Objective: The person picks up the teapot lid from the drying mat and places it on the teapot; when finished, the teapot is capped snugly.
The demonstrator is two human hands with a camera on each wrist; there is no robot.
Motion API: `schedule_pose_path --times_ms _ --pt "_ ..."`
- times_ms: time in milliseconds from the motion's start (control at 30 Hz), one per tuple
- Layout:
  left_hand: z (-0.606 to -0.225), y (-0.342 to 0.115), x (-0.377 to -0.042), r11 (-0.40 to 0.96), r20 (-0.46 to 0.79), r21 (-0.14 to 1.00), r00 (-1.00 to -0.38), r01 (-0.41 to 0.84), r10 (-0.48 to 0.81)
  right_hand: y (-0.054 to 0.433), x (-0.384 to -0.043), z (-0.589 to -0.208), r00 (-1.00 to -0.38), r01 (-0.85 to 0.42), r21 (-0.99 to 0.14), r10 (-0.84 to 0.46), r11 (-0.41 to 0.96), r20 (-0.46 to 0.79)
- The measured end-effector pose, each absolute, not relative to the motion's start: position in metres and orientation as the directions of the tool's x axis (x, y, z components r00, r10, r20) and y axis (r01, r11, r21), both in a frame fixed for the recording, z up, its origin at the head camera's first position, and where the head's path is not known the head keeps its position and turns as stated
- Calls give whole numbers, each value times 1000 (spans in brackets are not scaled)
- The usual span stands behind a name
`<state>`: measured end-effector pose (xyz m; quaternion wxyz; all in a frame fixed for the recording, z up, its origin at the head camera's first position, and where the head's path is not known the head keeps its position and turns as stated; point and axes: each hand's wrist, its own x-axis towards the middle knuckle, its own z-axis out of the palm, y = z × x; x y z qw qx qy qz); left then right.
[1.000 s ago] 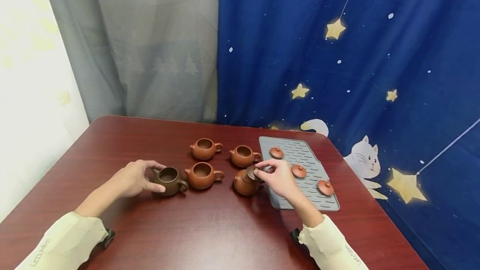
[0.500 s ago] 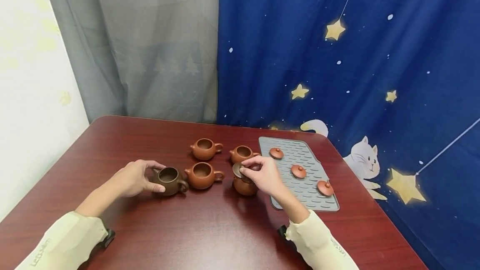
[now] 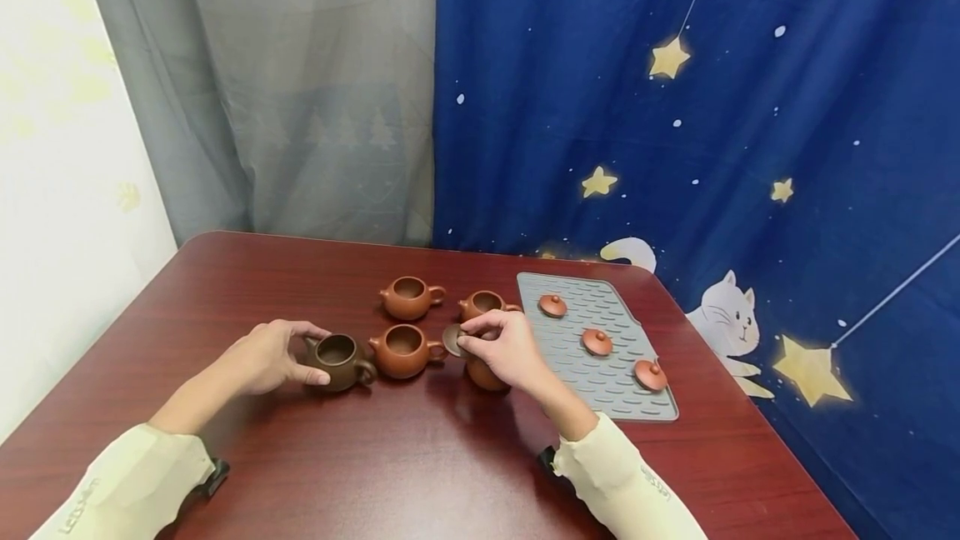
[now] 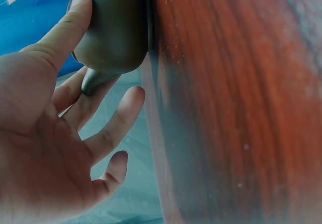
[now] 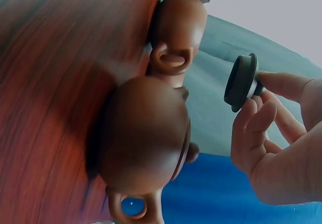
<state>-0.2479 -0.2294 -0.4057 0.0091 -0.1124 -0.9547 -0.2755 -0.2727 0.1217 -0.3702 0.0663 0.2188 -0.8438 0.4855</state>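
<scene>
My left hand (image 3: 262,357) holds a dark brown teapot (image 3: 341,377) on the table, thumb at the near side and fingers behind; it has no lid on. In the left wrist view the thumb (image 4: 68,25) presses its body, and the spout (image 4: 95,80) points toward the fingers. My right hand (image 3: 513,357) pinches a dark brown lid (image 3: 453,340) by its knob, in the air. Below that hand stands a reddish-brown teapot (image 3: 486,377), mostly covered in the head view; the right wrist view shows a lid on this teapot (image 5: 143,133).
Lidless reddish-brown teapots stand between the hands (image 3: 405,367), farther back (image 3: 408,304) and behind the right hand (image 3: 480,303). A grey mat (image 3: 607,402) at the right bears reddish lids (image 3: 597,343). Curtains (image 3: 337,107) hang behind the table (image 3: 375,473).
My right hand has carried the dark lid leftward, from over the lidded reddish-brown teapot to its left side. The left hand and the dark teapot have stayed in place.
</scene>
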Motion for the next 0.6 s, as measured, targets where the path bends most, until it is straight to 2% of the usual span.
schedule_pose_path --times_ms 600 --pt "-403 -228 -247 821 85 520 -970 237 226 91 -275 -373 -874 -452 -796 -377 403 305"
